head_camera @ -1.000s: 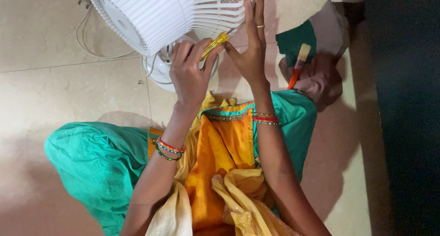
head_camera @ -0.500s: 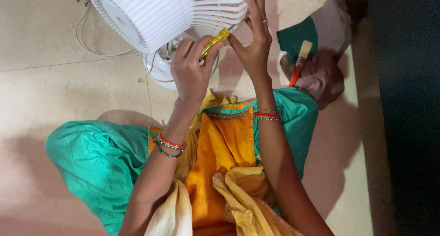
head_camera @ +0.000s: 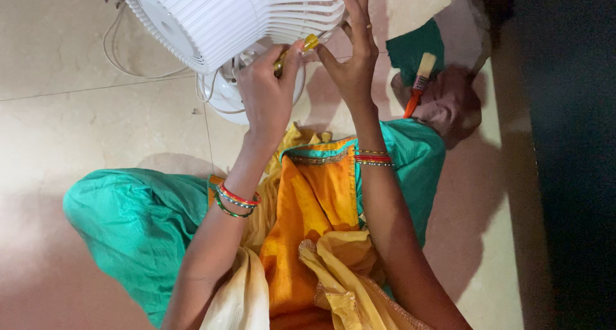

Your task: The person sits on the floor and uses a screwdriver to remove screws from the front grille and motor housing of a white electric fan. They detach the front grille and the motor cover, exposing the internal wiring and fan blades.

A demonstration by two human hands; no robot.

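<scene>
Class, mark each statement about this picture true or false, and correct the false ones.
1. The left hand grips a yellow-handled screwdriver. True.
2. The right hand holds the paintbrush. False: the brush lies on cloth on the floor; the right hand rests open against the white fan.
3. The fan's grille is black. False: it is white.
4. Both wrists wear bangles. True.

Glossy beige floor tiles (head_camera: 77, 125) with thin grout lines spread underfoot, meeting a dark shadowed strip (head_camera: 571, 176) along one side.
</scene>
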